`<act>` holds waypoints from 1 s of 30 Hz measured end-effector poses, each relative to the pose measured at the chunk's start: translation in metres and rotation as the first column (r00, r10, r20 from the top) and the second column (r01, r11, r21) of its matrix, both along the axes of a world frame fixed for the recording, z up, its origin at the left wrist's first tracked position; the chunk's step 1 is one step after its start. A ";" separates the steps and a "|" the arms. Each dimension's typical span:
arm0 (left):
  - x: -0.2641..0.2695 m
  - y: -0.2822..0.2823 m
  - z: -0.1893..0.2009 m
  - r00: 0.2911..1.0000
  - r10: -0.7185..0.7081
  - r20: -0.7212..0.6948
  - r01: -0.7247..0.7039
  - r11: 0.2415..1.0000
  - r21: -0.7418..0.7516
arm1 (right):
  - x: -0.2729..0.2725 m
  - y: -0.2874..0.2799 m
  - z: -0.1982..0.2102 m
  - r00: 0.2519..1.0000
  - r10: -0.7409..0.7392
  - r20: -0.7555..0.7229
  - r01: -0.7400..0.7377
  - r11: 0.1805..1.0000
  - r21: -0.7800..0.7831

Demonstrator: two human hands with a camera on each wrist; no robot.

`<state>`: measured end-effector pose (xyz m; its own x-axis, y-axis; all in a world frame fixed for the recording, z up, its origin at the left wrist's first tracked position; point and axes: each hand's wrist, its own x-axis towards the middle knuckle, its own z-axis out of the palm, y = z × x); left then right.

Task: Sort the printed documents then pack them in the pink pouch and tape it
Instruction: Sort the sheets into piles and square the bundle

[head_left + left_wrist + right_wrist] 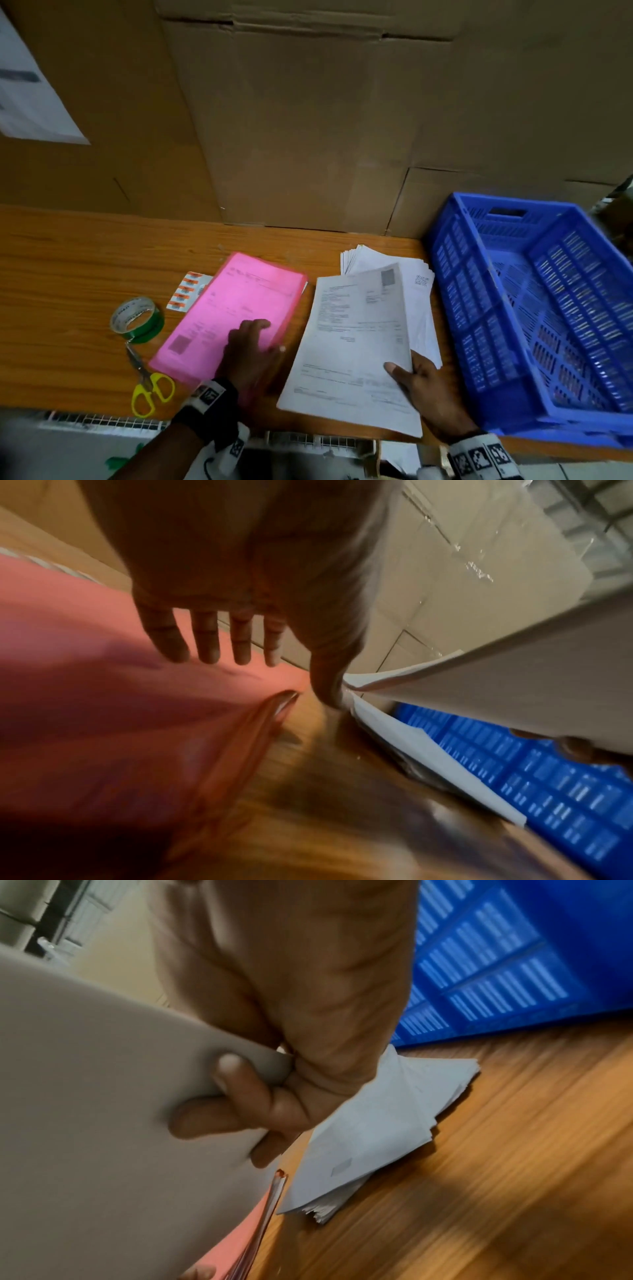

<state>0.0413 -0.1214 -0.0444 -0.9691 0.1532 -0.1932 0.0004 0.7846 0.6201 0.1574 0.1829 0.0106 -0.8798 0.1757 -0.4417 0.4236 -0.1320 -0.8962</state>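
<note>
On the wooden table (68, 260), the left hand (251, 346) pressed flat on the pink pouch (233, 308) while the right hand (423, 387) pinched a printed sheet (352, 342), which might slip and scatter the sorted stack (419, 291) beneath.

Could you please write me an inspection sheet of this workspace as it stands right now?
Surface: wooden table, no spills seen.
Job's things: pink pouch lies flat; a held sheaf of printed documents; a second paper stack on the table behind it; green tape roll.
Clutter: yellow-handled scissors, sticker sheet, blue crate.
Hands: left hand rests flat on the pouch; right hand pinches the sheaf.
Cables: nothing seen.
Surroundings: cardboard boxes behind the table.
</note>
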 end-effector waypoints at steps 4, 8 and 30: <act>0.001 -0.007 -0.017 0.988 -0.132 0.084 0.152 0.939 -0.308 | 0.006 0.009 -0.003 0.997 -0.011 0.071 0.015 0.998 -0.054; -0.001 -0.017 -0.024 0.997 -0.023 -0.067 0.026 0.999 0.043 | 0.009 0.014 -0.002 0.995 0.029 0.099 -0.022 0.997 -0.076; 0.012 -0.045 -0.013 0.940 -0.188 -0.285 0.220 0.972 0.086 | -0.084 -0.071 -0.050 0.995 0.076 0.066 -0.089 0.970 0.227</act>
<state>0.0536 -0.1662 -0.0578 -0.9275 0.3588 0.1051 0.3351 0.6731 0.6593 0.0731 0.1115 -0.0395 -0.8702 0.2057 -0.4478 0.4755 0.1116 -0.8726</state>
